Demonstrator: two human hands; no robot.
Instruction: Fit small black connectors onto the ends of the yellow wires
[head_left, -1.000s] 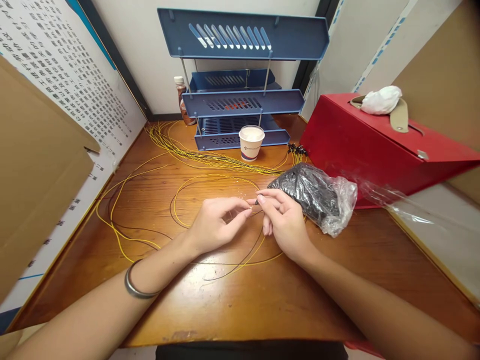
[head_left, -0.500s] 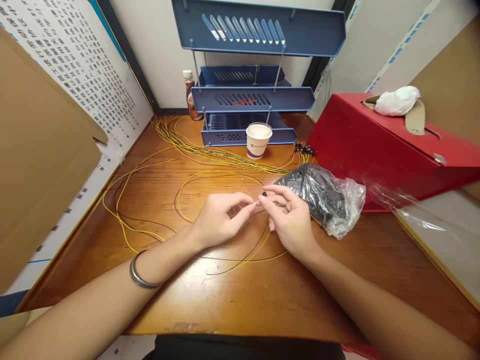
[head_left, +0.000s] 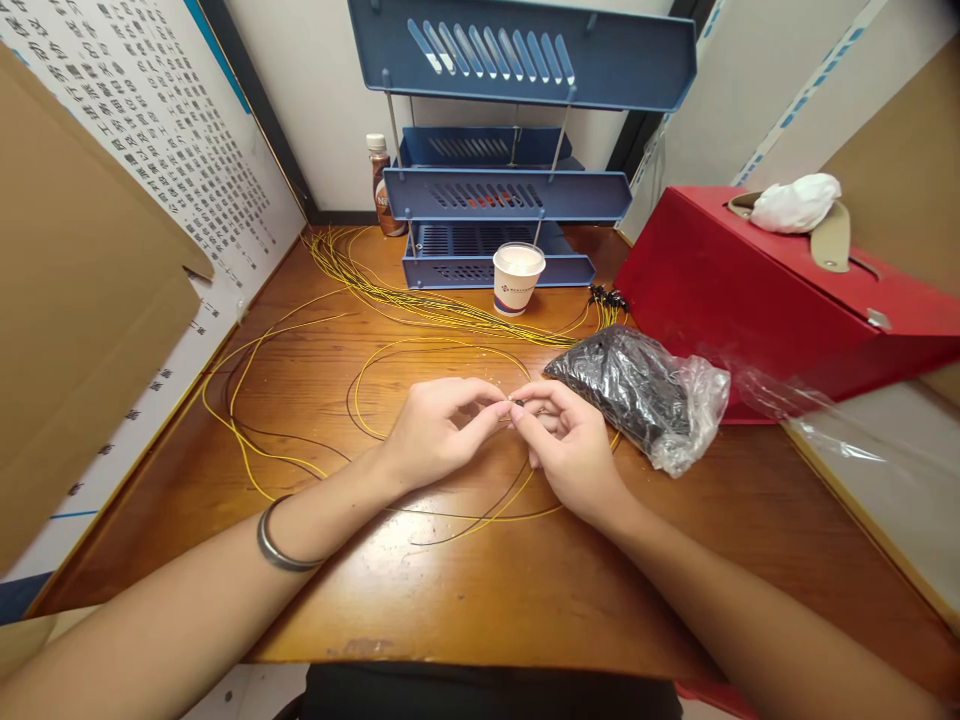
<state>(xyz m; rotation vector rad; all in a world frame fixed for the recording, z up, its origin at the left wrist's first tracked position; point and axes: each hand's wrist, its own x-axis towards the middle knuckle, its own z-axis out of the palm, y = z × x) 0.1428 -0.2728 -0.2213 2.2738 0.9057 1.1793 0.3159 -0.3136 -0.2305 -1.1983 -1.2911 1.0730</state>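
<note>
My left hand (head_left: 442, 430) is closed in a pinch, thumb against forefinger, above the wooden table. Whatever lies between those fingertips is too small to make out. Touching them are the fingertips of my right hand (head_left: 566, 435), which pinch a small black connector-like piece (head_left: 519, 403). Yellow and dark thin wires (head_left: 420, 342) loop on the table around and under both hands, their loose ends lying to the front. Just right of my right hand sits a clear plastic bag (head_left: 630, 385) full of small black parts.
Behind the hands runs a bundle of yellow and dark wires (head_left: 420, 312) with black connectors (head_left: 607, 297) at its right end. A paper cup (head_left: 517, 280), a blue tiered rack (head_left: 510, 195) and a bottle (head_left: 384, 190) stand behind. A red box (head_left: 750, 300) is on the right, cardboard (head_left: 90, 320) on the left.
My right hand has shifted slightly left and its fingers have closed in, bringing the black piece against my left fingertips. My left hand has hardly moved.
</note>
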